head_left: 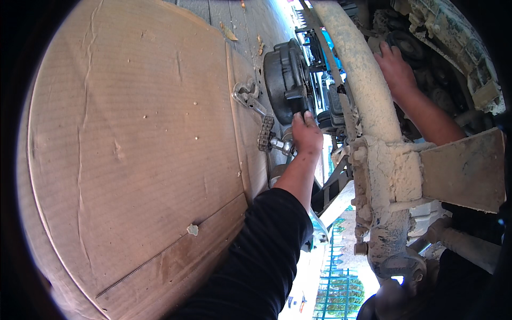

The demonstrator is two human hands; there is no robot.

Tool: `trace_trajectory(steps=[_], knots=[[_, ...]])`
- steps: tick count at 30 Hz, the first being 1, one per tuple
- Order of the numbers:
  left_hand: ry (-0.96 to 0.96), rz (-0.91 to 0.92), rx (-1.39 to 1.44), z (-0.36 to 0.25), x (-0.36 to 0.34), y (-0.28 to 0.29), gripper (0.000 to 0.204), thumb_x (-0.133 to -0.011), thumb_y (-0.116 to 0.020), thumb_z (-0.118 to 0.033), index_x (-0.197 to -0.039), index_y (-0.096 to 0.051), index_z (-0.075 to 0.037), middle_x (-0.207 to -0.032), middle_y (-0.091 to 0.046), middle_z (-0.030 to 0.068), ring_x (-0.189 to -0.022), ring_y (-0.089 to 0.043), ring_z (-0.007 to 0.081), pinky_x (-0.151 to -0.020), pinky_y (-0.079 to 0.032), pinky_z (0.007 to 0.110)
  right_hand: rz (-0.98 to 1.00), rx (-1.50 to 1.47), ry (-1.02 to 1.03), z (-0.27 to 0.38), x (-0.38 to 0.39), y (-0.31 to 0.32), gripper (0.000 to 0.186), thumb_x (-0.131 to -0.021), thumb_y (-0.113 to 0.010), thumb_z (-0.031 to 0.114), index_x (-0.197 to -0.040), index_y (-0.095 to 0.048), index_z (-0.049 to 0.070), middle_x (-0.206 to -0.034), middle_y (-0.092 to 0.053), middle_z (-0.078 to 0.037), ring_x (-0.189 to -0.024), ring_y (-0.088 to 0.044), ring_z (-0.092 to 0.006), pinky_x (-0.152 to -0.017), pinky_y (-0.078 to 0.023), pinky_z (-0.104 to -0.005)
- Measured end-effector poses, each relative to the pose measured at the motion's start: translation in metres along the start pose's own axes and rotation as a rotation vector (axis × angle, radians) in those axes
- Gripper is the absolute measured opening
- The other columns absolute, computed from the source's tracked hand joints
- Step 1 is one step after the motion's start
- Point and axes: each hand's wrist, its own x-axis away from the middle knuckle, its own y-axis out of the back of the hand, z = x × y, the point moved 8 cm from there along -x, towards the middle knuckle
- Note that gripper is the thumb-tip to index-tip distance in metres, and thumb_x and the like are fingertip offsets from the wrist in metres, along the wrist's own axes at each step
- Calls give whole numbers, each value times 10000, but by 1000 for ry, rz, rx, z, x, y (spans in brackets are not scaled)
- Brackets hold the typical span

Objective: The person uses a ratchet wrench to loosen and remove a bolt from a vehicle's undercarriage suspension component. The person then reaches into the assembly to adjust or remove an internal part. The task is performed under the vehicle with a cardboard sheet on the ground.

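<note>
My left hand (pixel 307 133) is closed on the near edge of a black round plastic pan (pixel 281 80) that stands on its side in this view, beside the cardboard. Beside that hand lie a chain wrench (pixel 265 130) with a metal handle and a shiny ratchet-like tool (pixel 282 145). My right hand (pixel 396 69) reaches up into the dirty underside of a vehicle, past a thick mud-coated tube (pixel 368 74). Its fingers are stretched and a little apart, near a dark round pulley-like part (pixel 406 45). What the fingertips touch is in shadow.
A large sheet of brown cardboard (pixel 144 138) covers the ground at the left. A muddy bracket (pixel 394 176) with bolts and a flat metal plate (pixel 464 170) stands close by my right forearm. Beyond, a green fence (pixel 338 293) shows in bright light.
</note>
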Motion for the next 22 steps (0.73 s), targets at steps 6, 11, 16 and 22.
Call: trace_trajectory(steps=[6,11,16,22], knots=[[55,39,-37,-1,2,2,352,-1111,-504,-330,-1119,-604,8,-1083,-663,250,-1029,-638,460,-907,-483,526,50,-14,-7,-1,1,3,365,-902,-651,90,-1267,-643,88,-1538,-480,-168,-1322,-543,-389,-931,-603,-452],[-44,-77,-106,-16,12,11,450,-1104,-528,-341,-1335,-562,44,-1287,-618,281,-1178,-616,468,-1016,-485,501,-6,-4,-14,-5,1,16,381,-917,-625,73,-1296,-648,104,-1550,-486,-182,-1353,-532,-414,-951,-596,-481],[-21,-171,-92,-21,25,17,461,-1090,-556,-347,-1352,-517,31,-1320,-558,260,-1182,-611,468,-1009,-491,520,63,91,26,-9,10,23,484,-862,-642,-8,-1326,-657,129,-1555,-497,-165,-1333,-550,-398,-941,-599,-461],[-63,-194,-85,-26,28,17,399,-1068,-599,-238,-1313,-505,63,-1263,-533,272,-1139,-568,427,-1029,-450,490,76,113,77,-7,29,42,521,-801,-675,-25,-1305,-687,107,-1516,-542,-152,-1296,-565,-372,-907,-602,-450]])
